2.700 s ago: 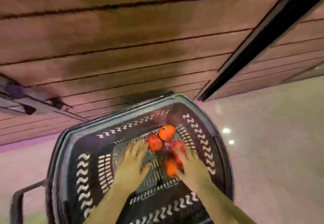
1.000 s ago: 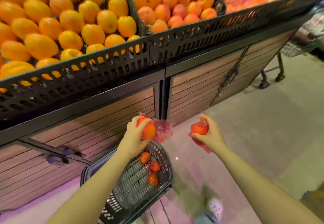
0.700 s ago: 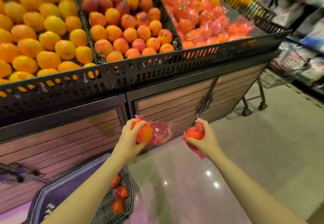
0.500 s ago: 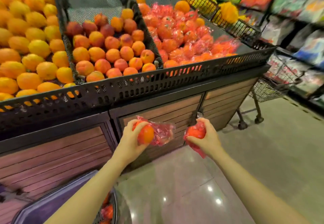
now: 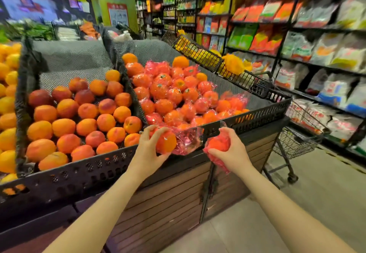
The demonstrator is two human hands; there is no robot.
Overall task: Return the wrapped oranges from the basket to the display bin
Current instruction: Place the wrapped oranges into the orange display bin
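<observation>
Head view now shows both hands raised from the floor basket to the bin's front rail. Left hand (image 5: pixel 147 149) grips a wrapped orange (image 5: pixel 166 142); right hand (image 5: pixel 230 151) clutches another (image 5: pixel 216 143). Just beyond the fingertips lies the display bin (image 5: pixel 261 114), so release seems next.

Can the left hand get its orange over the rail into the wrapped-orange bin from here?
Probably yes. The left hand holds its wrapped orange at the black front rail, and nothing stands between it and the pile of wrapped oranges beyond.
</observation>
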